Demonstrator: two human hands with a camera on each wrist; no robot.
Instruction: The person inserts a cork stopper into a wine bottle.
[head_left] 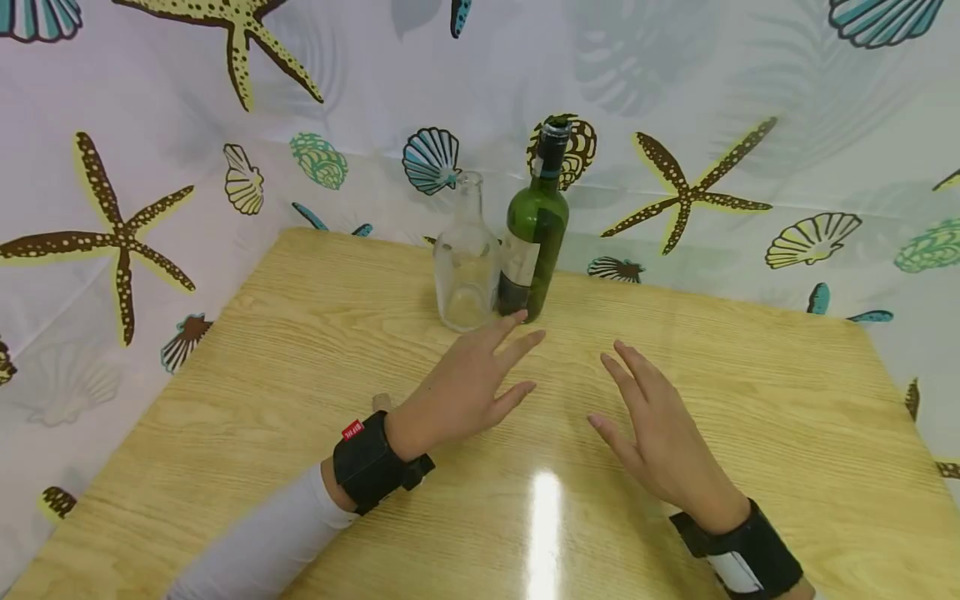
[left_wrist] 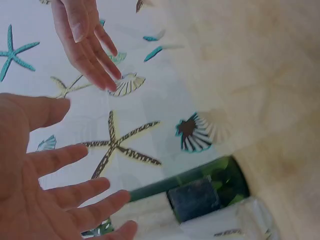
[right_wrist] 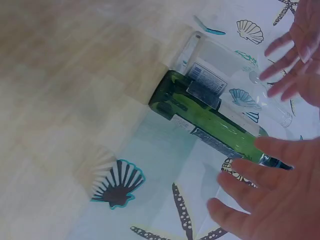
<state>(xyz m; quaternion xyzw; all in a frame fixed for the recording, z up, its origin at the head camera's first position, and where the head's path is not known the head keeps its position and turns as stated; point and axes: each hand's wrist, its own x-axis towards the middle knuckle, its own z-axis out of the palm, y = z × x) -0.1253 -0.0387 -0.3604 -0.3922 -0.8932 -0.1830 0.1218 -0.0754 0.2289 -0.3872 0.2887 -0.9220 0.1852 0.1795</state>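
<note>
Had left hand (head_left: 461, 387) and right hand (head_left: 667, 437) relaxed, fingers apart, over desk (head_left: 315, 333). Saw green bottle (head_left: 537, 229) and clear bottle (head_left: 463, 258) upright side by side, just beyond left hand, farther from right. Could not tell green bottle's contents.

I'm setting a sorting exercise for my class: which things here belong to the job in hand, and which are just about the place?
Likely the job, being nearest the fingers, which hold nothing:
left fingers, right fingers
clear glass bottle
green bottle

Just there:
seashell-patterned cloth
wood-grain table
</note>
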